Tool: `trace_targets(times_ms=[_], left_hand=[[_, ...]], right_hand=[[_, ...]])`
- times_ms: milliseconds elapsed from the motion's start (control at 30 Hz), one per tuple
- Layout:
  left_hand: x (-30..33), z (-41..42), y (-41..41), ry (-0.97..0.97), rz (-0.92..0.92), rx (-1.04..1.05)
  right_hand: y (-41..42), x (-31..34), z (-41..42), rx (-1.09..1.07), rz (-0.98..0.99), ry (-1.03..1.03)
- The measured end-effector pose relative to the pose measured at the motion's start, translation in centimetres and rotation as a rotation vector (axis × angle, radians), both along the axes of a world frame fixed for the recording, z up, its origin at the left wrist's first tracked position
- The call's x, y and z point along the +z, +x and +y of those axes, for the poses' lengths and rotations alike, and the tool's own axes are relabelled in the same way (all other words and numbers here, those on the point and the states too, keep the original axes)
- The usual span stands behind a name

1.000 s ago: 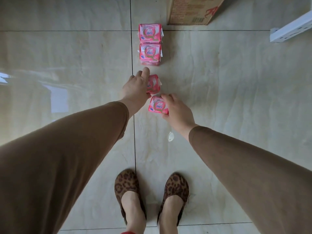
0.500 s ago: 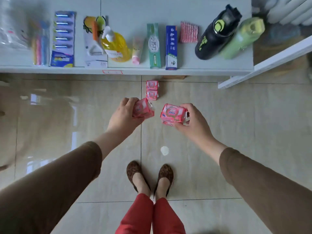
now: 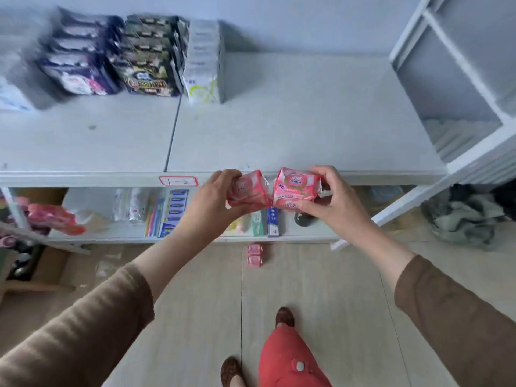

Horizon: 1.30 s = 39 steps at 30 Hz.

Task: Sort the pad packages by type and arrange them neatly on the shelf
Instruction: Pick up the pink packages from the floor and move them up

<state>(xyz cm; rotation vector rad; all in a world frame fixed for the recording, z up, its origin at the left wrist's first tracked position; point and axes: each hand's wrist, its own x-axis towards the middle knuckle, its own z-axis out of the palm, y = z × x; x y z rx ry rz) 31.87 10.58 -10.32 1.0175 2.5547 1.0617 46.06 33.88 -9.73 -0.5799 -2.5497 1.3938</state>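
White shelf [image 3: 279,129] spreads before me, dark packs [image 3: 111,57] at its back-left; over its front edge my left hand [image 3: 212,202] and right hand [image 3: 332,202] each grip a pink pad package, left package [image 3: 247,191] touching right package [image 3: 296,188].

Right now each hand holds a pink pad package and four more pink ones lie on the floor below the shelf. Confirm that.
Not quite. The head view shows two pink packages on the floor, not four. The left hand and right hand do each hold a pink pad package.
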Motion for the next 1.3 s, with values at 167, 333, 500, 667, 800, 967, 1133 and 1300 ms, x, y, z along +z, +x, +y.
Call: trace_targets(times_ms=[167,333,500,667,800,967,1133,1300], left_hand=[[4.4,5.0,-7.5,-0.054,0.131,-0.051],[6.2,13.1,-17.1,-0.156,0.215,-0.05],[6.4,19.8,-26.4,-0.235,0.245,0.036],[6.1,24.0,-34.8,-0.331,0.292,0.09],[5.3,26.2,-40.4,-0.406,0.418,0.116],[3.8,28.1,-45.2,-0.52,0.573,0.139],[2.6,29.0,-47.0,-0.579,0.611,0.131],[1.9,28.9,-47.4,-0.609,0.652,0.086]], right_hand=[[-6.4,3.9,5.6,0.019,0.041,0.031],[-15.1,4.7,12.5,0.04,0.085,0.002],[-23.9,4.8,17.4,0.087,0.079,-0.004],[-30.7,3.6,19.3,0.105,0.082,0.0],[-33.9,2.5,19.6,0.088,0.088,-0.011],[-35.9,1.3,19.4,0.065,0.035,-0.049],[-37.7,0.4,19.2,0.055,0.014,-0.072],[-40.0,-0.3,18.8,0.084,0.005,-0.072]])
